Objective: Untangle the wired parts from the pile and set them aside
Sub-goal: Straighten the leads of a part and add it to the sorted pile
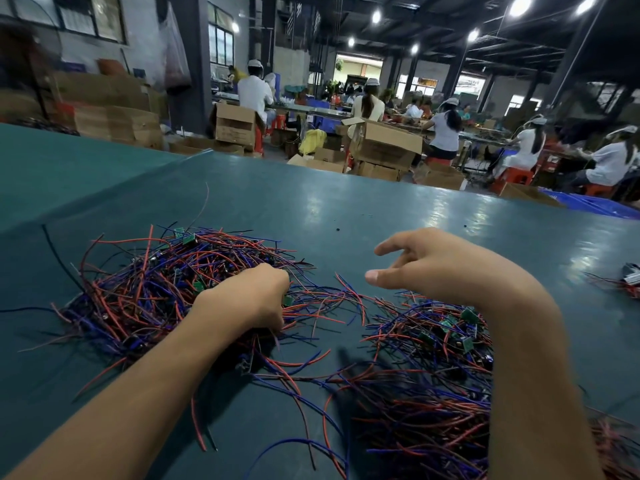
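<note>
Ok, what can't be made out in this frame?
Head view only.
Left hand fingertips: buried in the left pile, so its grip is hidden.
Right pile: partly covered by the right forearm, cut off by the bottom edge.
Bundle at the right edge: cut off.
Green boards: too small for detail.

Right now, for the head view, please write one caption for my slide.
Left hand grips the tangled pile of wired parts; right hand hovers open near a second pile.
</note>
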